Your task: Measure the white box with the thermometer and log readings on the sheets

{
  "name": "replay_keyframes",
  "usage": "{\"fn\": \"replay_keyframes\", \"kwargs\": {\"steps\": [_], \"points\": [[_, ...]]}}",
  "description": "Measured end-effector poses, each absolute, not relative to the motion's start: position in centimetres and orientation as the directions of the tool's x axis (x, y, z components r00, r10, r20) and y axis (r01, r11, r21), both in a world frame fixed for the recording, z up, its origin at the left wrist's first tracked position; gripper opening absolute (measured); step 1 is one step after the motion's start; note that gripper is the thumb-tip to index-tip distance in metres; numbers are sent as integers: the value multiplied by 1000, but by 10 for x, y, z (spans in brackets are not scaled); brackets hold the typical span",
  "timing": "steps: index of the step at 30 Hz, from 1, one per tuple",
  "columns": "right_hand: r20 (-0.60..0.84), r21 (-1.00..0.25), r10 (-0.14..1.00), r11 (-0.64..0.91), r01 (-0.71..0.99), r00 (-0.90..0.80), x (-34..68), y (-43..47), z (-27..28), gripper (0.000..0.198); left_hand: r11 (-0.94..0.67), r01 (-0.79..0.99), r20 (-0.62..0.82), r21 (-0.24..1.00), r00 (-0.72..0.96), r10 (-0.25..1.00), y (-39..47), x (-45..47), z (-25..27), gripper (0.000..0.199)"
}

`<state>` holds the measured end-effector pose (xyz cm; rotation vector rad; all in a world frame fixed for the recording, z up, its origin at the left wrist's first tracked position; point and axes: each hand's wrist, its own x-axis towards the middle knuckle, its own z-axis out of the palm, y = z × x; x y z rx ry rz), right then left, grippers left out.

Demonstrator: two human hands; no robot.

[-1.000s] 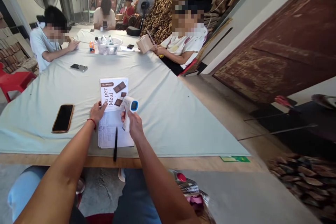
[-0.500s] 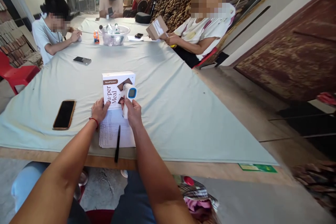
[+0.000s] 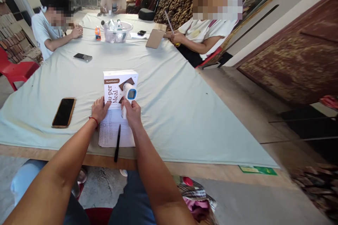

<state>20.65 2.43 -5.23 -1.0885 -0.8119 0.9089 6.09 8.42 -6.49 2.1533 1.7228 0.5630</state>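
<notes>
right hand (image 3: pixel 132 112): fingers clenched on infrared thermometer (image 3: pixel 128 95), aimed at white meal box (image 3: pixel 118 88) at near worktop (image 3: pixel 169 105) centre. left hand (image 3: pixel 99 109): fingers steadying box's near-left corner. step judged: scanning; next calls for reading display, noting on sheet (image 3: pixel 111 134) with pen (image 3: pixel 117 143).

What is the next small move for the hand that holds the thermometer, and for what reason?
Probably the right hand should tip the thermometer a little forward, so that its head faces the box. The head is already just in front of the box face, its blue screen turned to the camera, and the left hand steadies the box's lower corner on the paper.
</notes>
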Motion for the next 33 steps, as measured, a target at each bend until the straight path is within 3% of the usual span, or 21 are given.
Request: {"fn": "replay_keyframes", "kwargs": {"steps": [9,17,25,30,33], "points": [[14,-957,925,123,-264,381,208,12,-31,40,-238,807,137,540,195,971,84,58,-69,41],[10,-1000,840,16,-6,542,243,-74,-30,25,-321,741,180,590,266,947,91,53,-69,48],[-66,-996,809,-93,16,584,244,-149,-49,26,-348,744,209,571,278,938,102,54,-75,51],[-114,-989,808,-150,15,578,241,-159,-56,36,-356,728,223,586,277,935,105,55,-77,54],[-27,-966,789,-179,187,614,252,-149,-68,48,-342,727,217,595,264,940,105,55,-79,55]]}}
